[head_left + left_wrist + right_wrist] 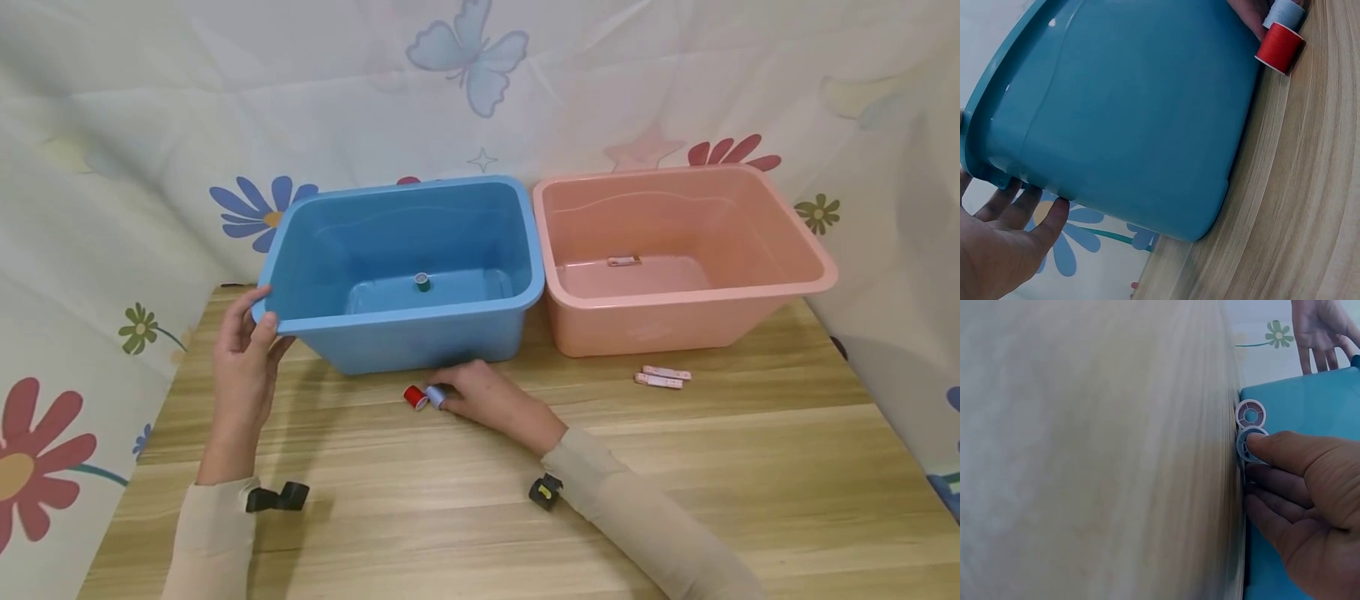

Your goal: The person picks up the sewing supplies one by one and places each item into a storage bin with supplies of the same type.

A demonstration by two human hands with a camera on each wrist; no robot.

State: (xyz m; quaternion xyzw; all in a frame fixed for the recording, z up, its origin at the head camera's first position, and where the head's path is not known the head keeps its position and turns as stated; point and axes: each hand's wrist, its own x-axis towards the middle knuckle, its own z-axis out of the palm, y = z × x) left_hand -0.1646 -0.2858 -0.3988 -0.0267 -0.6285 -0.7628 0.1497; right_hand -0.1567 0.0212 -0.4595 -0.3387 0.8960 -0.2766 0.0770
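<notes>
At the front left corner of the blue tub (405, 337), my left hand (246, 358) holds the rim, thumb in front and fingers along the side. My right hand (487, 393) is low on the table before that tub, pinching a light blue thread spool (435, 397). In the right wrist view the thumb presses one end of this spool, with the other fingers partly hidden behind. Touching it on the left is a red thread spool (415, 397), lying on its side. A green thread spool (422, 282) stands on the blue tub's floor.
A pink tub (645, 325) stands right of the blue one, with a small pale strip-like packet (624, 261) inside. Two similar narrow pieces (663, 377) lie on the wooden table (420, 517) before it. A patterned cloth (345, 100) hangs behind.
</notes>
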